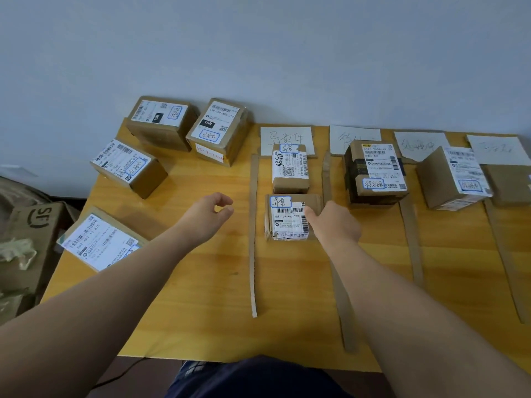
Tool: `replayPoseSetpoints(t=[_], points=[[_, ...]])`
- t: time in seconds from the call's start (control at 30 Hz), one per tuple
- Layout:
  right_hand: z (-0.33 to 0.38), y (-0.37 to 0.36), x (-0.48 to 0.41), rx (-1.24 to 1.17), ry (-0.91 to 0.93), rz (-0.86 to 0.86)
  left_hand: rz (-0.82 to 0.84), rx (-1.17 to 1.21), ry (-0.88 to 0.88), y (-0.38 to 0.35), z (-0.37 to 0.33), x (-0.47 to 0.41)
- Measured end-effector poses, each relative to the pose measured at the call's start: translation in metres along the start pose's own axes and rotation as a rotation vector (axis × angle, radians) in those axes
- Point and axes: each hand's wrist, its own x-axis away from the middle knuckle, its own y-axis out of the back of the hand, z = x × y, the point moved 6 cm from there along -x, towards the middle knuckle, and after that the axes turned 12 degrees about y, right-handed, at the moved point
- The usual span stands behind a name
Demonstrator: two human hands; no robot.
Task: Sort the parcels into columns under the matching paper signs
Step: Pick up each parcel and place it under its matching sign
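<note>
Seen from the head camera, the small parcel point(287, 218) lies on the bench point(201, 282) under the leftmost sign point(286, 136), just in front of another parcel point(290, 168). The right hand point(334, 222) touches its right edge, but I cannot tell whether it grips. The left hand point(212, 209) hovers loosely curled and empty. The parcel looks like stiff, light cardboard, best pinched by opposite sides.

Quick count: four paper signs point(286, 137) point(355, 136) point(421, 145) point(498, 149) and nine parcels. That's four loose on the left point(162, 122) point(218, 130) point(128, 168) point(100, 242), two under the first sign point(290, 168) point(290, 216), and one each under the other three point(373, 170) point(454, 176) point(508, 182). Also four cardboard strips point(253, 225) point(340, 282) point(412, 239) point(505, 268), two hands point(212, 214) point(334, 224), and one SF box point(34, 225) off to the side.
</note>
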Motion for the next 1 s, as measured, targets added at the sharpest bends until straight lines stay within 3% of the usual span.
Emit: replayPoseSetpoints(t=[0.47, 0.77, 1.0], points=[[0.026, 0.032, 0.028, 0.074, 0.101, -0.172, -0.032, -0.104, -0.103, 0.045, 0.024, 0.026], [0.130, -0.006, 0.083, -0.138, 0.131, -0.179, -0.029, -0.179, -0.213, 0.107, 0.082, 0.030], [0.202, -0.065, 0.124, -0.415, 0.164, -0.061, -0.118, -0.400, -0.143, 0.147, 0.167, 0.003]])
